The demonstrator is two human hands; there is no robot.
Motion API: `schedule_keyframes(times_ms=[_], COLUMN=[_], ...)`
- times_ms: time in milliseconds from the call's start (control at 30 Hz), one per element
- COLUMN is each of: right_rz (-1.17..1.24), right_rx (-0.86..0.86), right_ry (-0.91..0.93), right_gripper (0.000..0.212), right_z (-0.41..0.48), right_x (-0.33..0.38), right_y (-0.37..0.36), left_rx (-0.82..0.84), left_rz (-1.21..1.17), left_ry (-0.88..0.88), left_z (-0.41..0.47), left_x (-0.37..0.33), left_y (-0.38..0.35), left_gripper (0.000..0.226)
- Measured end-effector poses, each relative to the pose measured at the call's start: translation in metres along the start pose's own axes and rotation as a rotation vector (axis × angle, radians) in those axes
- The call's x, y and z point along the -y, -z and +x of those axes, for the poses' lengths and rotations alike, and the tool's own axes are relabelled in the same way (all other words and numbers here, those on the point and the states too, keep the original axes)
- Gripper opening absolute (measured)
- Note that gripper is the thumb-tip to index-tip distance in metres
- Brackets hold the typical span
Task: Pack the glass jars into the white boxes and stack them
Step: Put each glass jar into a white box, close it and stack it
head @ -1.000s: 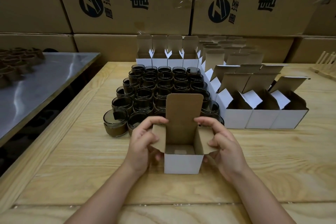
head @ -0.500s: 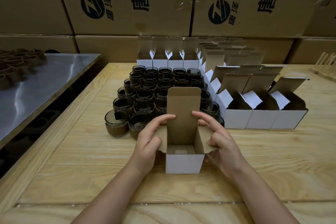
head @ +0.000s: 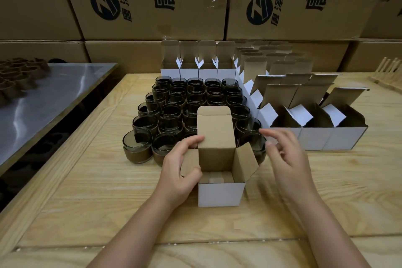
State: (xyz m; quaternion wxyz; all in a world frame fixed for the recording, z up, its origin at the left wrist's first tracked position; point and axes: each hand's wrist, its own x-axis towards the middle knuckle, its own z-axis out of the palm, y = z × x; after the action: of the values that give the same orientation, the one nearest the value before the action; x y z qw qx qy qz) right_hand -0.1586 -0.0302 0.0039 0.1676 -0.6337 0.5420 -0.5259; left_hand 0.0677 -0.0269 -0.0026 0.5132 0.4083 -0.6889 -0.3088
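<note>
A small white box (head: pixel 220 194) stands open on the wooden table (head: pixel 87 191), its brown lid flap upright and its inside empty. My left hand (head: pixel 181 167) grips the box's left side flap, with the fingertips on the lid's edge. My right hand (head: pixel 285 159) hovers just right of the box, fingers loosely spread, holding nothing, close above a jar. Behind the box stand several dark glass jars (head: pixel 139 144) in rows.
Rows of open white boxes (head: pixel 315 139) line the right and the back (head: pixel 189 72) of the jars. Large brown cartons (head: pixel 152 2) form a wall behind. A steel table (head: pixel 43 98) with brown rings stands left. A wooden rack (head: pixel 389 72) sits far right.
My right hand has let go of the box's right flap and lifted away to the right, towards the jars. My left hand still holds the left side.
</note>
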Motion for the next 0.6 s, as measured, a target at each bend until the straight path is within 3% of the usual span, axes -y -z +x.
schedule_keyframes(times_ms=[67, 133, 400, 600], right_rz=[-0.356, -0.558, -0.416, -0.307], right_rx=[0.087, 0.221, 0.154, -0.131], right_ry=[0.028, 0.009, -0.122, 0.044], right_gripper=[0.026, 0.030, 0.009, 0.011], right_z=[0.002, 0.002, -0.002, 0.006], right_x=[-0.006, -0.010, 0.004, 0.050], right_y=[0.002, -0.001, -0.002, 0.032], left_rx=[-0.006, -0.010, -0.025, -0.019], left_rz=[0.002, 0.003, 0.025, 0.034], left_ry=[0.002, 0.004, -0.013, 0.001], left_z=[0.000, 0.001, 0.003, 0.005], left_x=[0.000, 0.000, 0.002, 0.002], left_y=[-0.001, -0.002, -0.004, -0.005], left_gripper=[0.066, 0.066, 0.062, 0.063])
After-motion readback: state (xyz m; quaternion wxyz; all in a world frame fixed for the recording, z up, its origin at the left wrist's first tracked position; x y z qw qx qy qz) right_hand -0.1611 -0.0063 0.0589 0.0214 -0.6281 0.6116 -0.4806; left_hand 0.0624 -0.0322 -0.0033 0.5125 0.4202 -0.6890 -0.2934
